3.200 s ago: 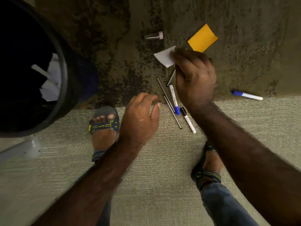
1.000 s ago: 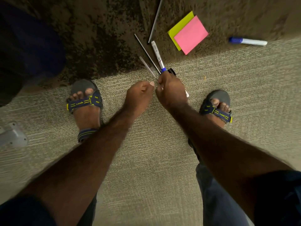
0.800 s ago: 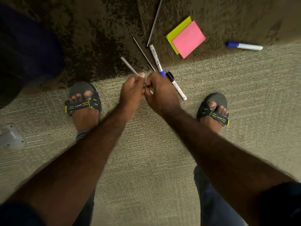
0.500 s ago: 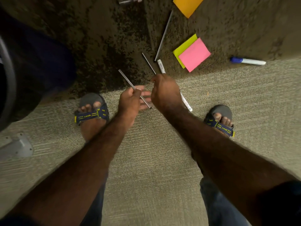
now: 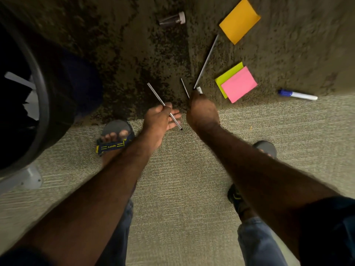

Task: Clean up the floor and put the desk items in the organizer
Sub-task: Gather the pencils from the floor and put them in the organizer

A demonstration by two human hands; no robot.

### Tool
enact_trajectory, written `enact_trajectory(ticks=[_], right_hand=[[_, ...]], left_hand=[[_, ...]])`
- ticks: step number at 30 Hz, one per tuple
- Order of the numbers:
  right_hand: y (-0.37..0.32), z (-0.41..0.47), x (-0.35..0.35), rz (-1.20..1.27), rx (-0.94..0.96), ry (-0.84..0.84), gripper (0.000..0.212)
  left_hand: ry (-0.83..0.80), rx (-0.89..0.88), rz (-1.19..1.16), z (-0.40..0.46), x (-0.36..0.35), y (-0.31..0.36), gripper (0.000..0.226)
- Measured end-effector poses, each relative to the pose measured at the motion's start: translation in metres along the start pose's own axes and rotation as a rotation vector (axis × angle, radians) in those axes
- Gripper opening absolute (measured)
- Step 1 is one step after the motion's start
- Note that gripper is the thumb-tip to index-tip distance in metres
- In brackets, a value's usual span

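Note:
My left hand holds a thin silver pen that lies slanted across its fingers. My right hand is closed low over the floor on a white marker, of which only the end shows past my fingers. A thin dark pen pokes out beside that hand. A long silver pen lies on the dark carpet just beyond. Farther right rest a pink sticky pad over a yellow-green one, an orange pad and a blue-capped marker.
A black bin with white paper inside stands at the left, with a grey bracket below it. A small clear vial lies at the top. My sandalled feet stand on the light carpet, near the seam with the dark carpet.
The right hand picked a silver pen off the floor and passed it to the left hand, then returned to the markers. The view tilted up, bringing the bin, vial and orange pad into sight.

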State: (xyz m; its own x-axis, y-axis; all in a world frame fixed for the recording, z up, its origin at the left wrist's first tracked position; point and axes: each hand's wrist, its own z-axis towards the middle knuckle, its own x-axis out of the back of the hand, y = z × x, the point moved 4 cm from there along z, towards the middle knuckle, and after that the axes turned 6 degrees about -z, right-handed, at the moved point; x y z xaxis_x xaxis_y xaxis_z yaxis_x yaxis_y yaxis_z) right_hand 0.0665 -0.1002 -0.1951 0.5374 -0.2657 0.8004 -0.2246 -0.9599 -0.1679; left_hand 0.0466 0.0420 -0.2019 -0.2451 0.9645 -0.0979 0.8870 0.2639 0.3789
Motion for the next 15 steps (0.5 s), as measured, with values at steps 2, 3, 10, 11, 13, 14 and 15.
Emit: enact_trajectory(ticks=[2, 3, 10, 11, 13, 14, 15], right_hand=[[-0.002, 0.001, 0.004, 0.052, 0.011, 0.013, 0.03], [-0.004, 0.002, 0.008, 0.087, 0.025, 0.032, 0.028], [-0.026, 0.003, 0.028, 0.26, 0.148, 0.098, 0.01], [-0.029, 0.003, 0.03, 0.28, 0.168, 0.078, 0.007], [-0.033, 0.006, 0.035, 0.319, 0.209, 0.049, 0.007], [-0.035, 0.007, 0.037, 0.336, 0.22, 0.036, 0.007], [-0.035, 0.01, 0.039, 0.357, 0.212, 0.021, 0.008]], left_hand=[[-0.005, 0.01, 0.005, 0.003, -0.002, 0.003, 0.01], [-0.012, 0.014, 0.001, 0.005, -0.003, 0.005, 0.009], [-0.111, -0.035, -0.004, 0.01, -0.012, 0.023, 0.019], [-0.111, -0.05, 0.005, 0.01, -0.012, 0.025, 0.018], [-0.091, -0.063, 0.018, 0.013, -0.011, 0.029, 0.014], [-0.072, -0.064, 0.027, 0.015, -0.01, 0.031, 0.012], [-0.052, -0.065, 0.037, 0.017, -0.01, 0.033, 0.012]])
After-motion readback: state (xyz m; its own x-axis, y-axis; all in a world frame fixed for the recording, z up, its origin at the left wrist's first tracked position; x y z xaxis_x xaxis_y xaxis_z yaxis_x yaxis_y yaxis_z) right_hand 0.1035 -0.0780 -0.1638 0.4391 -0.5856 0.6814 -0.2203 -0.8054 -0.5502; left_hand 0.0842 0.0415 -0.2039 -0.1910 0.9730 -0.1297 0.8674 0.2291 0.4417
